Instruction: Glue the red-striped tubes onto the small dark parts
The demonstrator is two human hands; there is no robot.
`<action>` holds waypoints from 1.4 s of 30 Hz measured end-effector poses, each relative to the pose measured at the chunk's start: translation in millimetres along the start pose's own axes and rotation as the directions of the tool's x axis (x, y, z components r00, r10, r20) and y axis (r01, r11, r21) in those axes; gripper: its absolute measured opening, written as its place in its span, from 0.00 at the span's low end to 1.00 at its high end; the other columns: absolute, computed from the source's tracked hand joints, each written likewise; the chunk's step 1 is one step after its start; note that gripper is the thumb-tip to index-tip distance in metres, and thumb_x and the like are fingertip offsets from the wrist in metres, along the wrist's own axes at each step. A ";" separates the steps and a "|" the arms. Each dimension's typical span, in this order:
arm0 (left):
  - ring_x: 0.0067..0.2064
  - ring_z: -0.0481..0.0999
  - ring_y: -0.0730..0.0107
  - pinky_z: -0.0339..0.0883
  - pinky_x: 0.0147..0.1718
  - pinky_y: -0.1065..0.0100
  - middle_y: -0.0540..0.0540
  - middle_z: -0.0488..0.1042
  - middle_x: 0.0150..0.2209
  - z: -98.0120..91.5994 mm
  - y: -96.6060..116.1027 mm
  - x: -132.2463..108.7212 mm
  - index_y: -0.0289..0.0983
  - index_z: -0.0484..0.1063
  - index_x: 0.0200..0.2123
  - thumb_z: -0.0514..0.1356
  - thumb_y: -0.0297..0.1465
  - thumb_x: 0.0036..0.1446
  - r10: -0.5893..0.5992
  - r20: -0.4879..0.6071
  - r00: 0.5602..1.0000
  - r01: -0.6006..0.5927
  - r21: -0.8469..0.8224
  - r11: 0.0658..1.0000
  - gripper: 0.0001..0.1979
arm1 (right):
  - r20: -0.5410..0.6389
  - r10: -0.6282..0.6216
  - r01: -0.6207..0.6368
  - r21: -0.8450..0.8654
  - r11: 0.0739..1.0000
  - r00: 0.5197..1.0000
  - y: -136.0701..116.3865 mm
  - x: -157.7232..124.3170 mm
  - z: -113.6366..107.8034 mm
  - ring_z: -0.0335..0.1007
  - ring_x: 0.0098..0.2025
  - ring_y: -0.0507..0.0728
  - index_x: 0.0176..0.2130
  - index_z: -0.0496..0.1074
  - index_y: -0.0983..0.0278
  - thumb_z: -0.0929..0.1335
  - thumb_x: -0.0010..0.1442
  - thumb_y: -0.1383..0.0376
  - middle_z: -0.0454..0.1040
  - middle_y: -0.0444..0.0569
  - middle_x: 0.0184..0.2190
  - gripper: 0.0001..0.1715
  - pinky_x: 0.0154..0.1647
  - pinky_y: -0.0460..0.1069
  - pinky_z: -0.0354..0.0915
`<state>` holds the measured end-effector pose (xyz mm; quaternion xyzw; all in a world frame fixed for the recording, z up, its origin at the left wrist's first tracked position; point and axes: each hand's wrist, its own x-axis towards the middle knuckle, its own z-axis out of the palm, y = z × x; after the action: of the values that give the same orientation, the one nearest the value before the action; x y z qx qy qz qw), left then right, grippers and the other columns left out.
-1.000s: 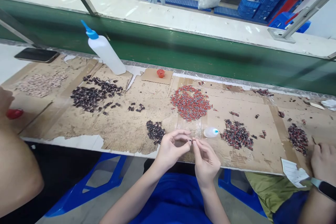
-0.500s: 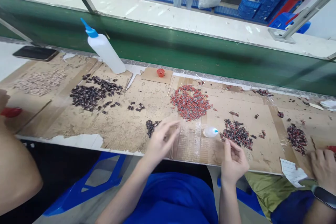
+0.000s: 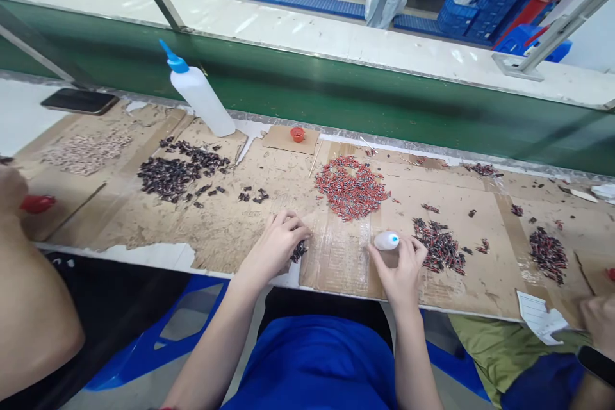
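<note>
My left hand rests at a small heap of black parts; its fingers are curled down together and their tips are partly hidden, so what they pinch does not show. My right hand has thumb and fingers apart on either side of a small white bottle with a blue tip, which lies on the cardboard. Close to the right fingers is a pile of black-and-red parts. A larger pile of red parts lies beyond and between both hands.
A large white squeeze bottle with blue nozzle stands tilted at the back left, near a pile of black parts. A small red cup sits at the back. Co-workers' arms are at the left and right edges.
My left hand has moved down and slightly left onto the black heap, its fingers curling. My right hand has left the black-and-red pile and moved left to the small bottle, thumb and fingers spreading.
</note>
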<state>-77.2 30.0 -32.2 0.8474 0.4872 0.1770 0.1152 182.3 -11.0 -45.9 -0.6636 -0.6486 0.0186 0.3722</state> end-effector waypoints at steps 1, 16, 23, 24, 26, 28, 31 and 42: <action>0.43 0.67 0.57 0.60 0.41 0.58 0.44 0.77 0.35 -0.4 -0.4 0.9 0.41 0.76 0.36 0.59 0.24 0.59 0.004 0.001 1.000 -0.004 -0.017 1.000 0.08 | 0.008 0.022 -0.022 0.022 1.000 1.000 1.0 0.6 2.0 0.63 0.47 0.63 0.43 0.72 0.65 0.68 0.57 0.50 0.75 0.56 0.39 0.22 0.50 0.59 0.63; 0.48 0.70 0.63 0.54 0.42 0.62 0.49 0.80 0.41 37.1 37.2 11.1 0.39 0.74 0.38 0.55 0.23 0.63 0.277 -0.087 0.957 -0.289 -0.214 0.933 0.09 | 0.111 0.416 -0.403 0.560 0.724 0.902 -2.3 -6.2 -5.6 0.75 0.34 0.58 0.43 0.70 0.63 0.73 0.49 0.54 0.79 0.49 0.34 0.25 0.34 0.50 0.69; 0.51 0.72 0.63 0.56 0.47 0.61 0.47 0.80 0.44 35.6 36.9 2.2 0.40 0.74 0.41 0.55 0.27 0.64 0.195 -0.123 0.973 -0.221 -0.256 0.941 0.08 | 0.007 0.493 -0.390 0.621 0.680 0.870 -6.8 -5.3 -8.6 0.66 0.21 0.52 0.30 0.70 0.65 0.74 0.44 0.54 0.72 0.42 0.22 0.19 0.22 0.46 0.61; 0.50 0.72 0.63 0.56 0.47 0.61 0.47 0.80 0.43 36.5 38.2 2.4 0.40 0.74 0.42 0.55 0.27 0.64 0.178 -0.128 0.976 -0.206 -0.260 0.943 0.08 | 0.007 0.500 -0.393 0.628 0.671 0.866 -6.8 -4.8 -8.6 0.67 0.22 0.52 0.30 0.71 0.65 0.74 0.45 0.54 0.72 0.43 0.22 0.19 0.23 0.46 0.61; 0.48 0.74 0.64 0.57 0.45 0.62 0.47 0.81 0.41 39.0 40.1 3.5 0.39 0.73 0.43 0.55 0.27 0.64 0.146 -0.130 0.981 -0.177 -0.269 0.947 0.08 | 0.035 0.505 -0.406 0.643 0.649 0.863 -6.6 -4.3 -8.1 0.68 0.23 0.53 0.30 0.72 0.66 0.73 0.47 0.53 0.73 0.45 0.23 0.19 0.24 0.47 0.62; 0.45 0.75 0.65 0.58 0.44 0.62 0.47 0.81 0.38 41.6 41.1 5.1 0.39 0.73 0.42 0.55 0.28 0.63 0.104 -0.140 0.985 -0.139 -0.273 0.952 0.08 | 0.076 0.497 -0.421 0.649 0.634 0.865 -7.2 -4.4 -7.5 0.68 0.23 0.53 0.29 0.73 0.66 0.72 0.48 0.52 0.74 0.46 0.23 0.18 0.24 0.47 0.63; 0.42 0.76 0.65 0.58 0.43 0.62 0.47 0.81 0.37 44.5 41.6 7.9 0.39 0.74 0.41 0.57 0.28 0.62 0.047 -0.170 0.984 -0.092 -0.269 0.959 0.06 | 0.106 0.475 -0.424 0.643 0.638 0.874 -11.7 -4.3 -6.1 0.69 0.23 0.54 0.28 0.73 0.65 0.72 0.48 0.53 0.75 0.46 0.22 0.17 0.24 0.47 0.64; 0.37 0.78 0.67 0.59 0.42 0.62 0.49 0.82 0.33 48.1 48.2 10.0 0.38 0.75 0.35 0.60 0.29 0.61 -0.056 -0.279 0.959 -0.022 -0.269 0.963 0.03 | 0.179 0.463 -0.475 0.569 0.671 0.868 -21.8 -1.0 1.1 0.70 0.21 0.55 0.25 0.75 0.65 0.71 0.47 0.56 0.76 0.46 0.20 0.14 0.22 0.47 0.65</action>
<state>-15.0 13.5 -56.4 0.7853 0.4774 0.3605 0.1597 163.1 -14.0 -35.9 -0.6562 -0.4203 0.3224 0.5374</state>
